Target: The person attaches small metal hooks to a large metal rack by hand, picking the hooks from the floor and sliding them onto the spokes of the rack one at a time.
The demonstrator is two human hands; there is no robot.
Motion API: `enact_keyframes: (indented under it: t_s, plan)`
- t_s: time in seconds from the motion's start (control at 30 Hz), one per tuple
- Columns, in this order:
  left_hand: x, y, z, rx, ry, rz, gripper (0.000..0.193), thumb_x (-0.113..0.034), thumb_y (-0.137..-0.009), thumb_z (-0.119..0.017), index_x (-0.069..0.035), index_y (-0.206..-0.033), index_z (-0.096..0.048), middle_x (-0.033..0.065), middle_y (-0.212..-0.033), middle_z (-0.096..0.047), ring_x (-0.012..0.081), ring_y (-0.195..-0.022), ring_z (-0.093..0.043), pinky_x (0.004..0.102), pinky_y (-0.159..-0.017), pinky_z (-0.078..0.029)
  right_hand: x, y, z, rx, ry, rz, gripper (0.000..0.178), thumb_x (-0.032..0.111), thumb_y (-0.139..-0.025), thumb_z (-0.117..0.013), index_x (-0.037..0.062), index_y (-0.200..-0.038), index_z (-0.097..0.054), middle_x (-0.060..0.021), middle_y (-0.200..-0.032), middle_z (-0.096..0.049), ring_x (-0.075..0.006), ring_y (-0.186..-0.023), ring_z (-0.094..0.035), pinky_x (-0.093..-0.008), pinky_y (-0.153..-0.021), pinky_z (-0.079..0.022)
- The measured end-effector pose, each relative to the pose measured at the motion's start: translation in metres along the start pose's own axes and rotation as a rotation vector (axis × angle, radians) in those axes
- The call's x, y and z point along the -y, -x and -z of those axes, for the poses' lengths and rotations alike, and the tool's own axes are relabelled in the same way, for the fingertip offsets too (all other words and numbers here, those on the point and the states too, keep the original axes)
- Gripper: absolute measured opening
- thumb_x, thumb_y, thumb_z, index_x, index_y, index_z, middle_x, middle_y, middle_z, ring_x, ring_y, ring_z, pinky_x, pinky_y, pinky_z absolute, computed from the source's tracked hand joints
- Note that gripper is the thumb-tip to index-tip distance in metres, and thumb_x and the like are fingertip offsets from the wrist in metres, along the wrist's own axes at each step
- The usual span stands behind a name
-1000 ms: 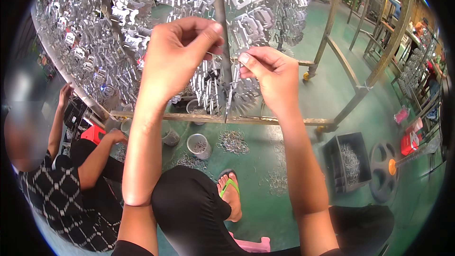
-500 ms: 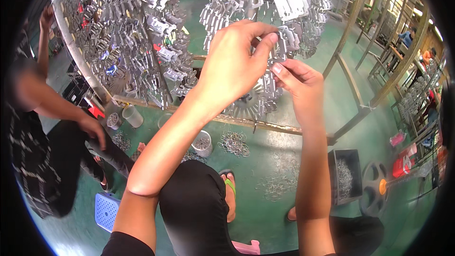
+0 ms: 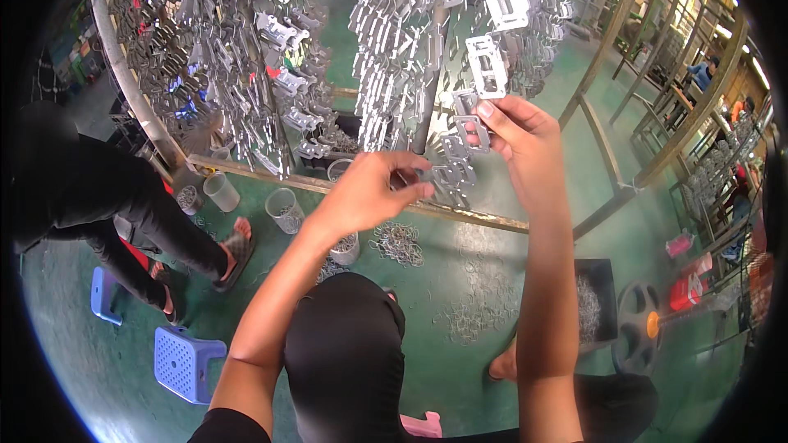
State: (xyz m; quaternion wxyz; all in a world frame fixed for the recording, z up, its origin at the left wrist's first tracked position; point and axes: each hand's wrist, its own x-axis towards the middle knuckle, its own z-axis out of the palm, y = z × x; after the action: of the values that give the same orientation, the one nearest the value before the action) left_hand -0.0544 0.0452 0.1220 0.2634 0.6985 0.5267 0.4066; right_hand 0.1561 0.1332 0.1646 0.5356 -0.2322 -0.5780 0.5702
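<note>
Strings of silvery metal brackets [image 3: 486, 67] hang in front of me. My right hand [image 3: 525, 141] pinches a flat metal bracket [image 3: 480, 138] with cut-out windows, low on one string, between thumb and fingers. Lower and to the left is my left hand [image 3: 361, 195], its thumb and index finger apart with nothing visible between them. Its fingertips are beside the lower brackets [image 3: 451, 171] of the string; whether they touch cannot be made out.
A metal frame [image 3: 468, 215] surrounds the strings. White cups [image 3: 284, 212] and piles of small wire hooks [image 3: 398, 244] are on the green floor, with a dark bin [image 3: 597, 299] at right. A person in dark trousers [image 3: 156, 189] stands left, near a blue stool [image 3: 187, 365].
My left hand has dropped from the upper brackets, down and left. My right hand remains near its place, now plainly gripping a bracket. The person at left has risen, uncovering blue stools.
</note>
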Motion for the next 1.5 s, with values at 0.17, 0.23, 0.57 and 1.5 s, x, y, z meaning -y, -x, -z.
enact_keyframes:
  t_s: [0.17, 0.23, 0.57, 1.5]
  plan:
    - [0.029, 0.006, -0.041, -0.049, -0.037, -0.031, 0.047, -0.024, -0.084, -0.083, -0.001, -0.123, -0.069, 0.01, -0.081, -0.075, 0.0138, -0.068, -0.069, 0.0311, -0.067, -0.055, -0.003, -0.002, -0.002, -0.011, 0.001, 0.025, 0.02, 0.009, -0.094, -0.073, -0.0059, -0.107, -0.07, -0.0094, -0.094, -0.073, -0.0169, -0.08, -0.072, -0.027, -0.069, -0.058]
    - [0.04, 0.003, -0.052, -0.073, -0.053, -0.032, 0.049, -0.025, -0.084, -0.084, 0.001, -0.123, -0.068, 0.0107, -0.08, -0.075, 0.0149, -0.067, -0.069, 0.0315, -0.067, -0.056, -0.005, -0.002, -0.004, -0.021, -0.002, 0.026, 0.02, 0.009, -0.094, -0.073, -0.006, -0.107, -0.07, -0.0091, -0.094, -0.073, -0.0166, -0.079, -0.072, -0.0264, -0.068, -0.058]
    - [0.066, -0.005, -0.075, -0.287, -0.048, -0.094, 0.041, -0.024, -0.086, -0.082, 0.004, -0.114, -0.072, 0.0126, -0.068, -0.069, 0.013, -0.056, -0.063, 0.0309, -0.057, -0.051, -0.01, 0.003, -0.017, -0.186, 0.144, 0.143, 0.02, 0.009, -0.094, -0.072, -0.0057, -0.107, -0.071, -0.0088, -0.093, -0.073, -0.0144, -0.081, -0.071, -0.0248, -0.07, -0.057]
    - [0.083, -0.014, -0.044, -0.337, -0.048, 0.073, 0.031, -0.022, -0.092, -0.076, -0.002, -0.115, -0.075, 0.0061, -0.057, -0.062, 0.0055, -0.049, -0.05, 0.0264, -0.051, -0.044, -0.184, 0.073, 0.004, 0.022, 0.623, 0.103, 0.016, 0.014, -0.09, -0.073, 0.0003, -0.098, -0.074, -0.0153, -0.082, -0.072, -0.0199, -0.073, -0.071, -0.0314, -0.069, -0.055]
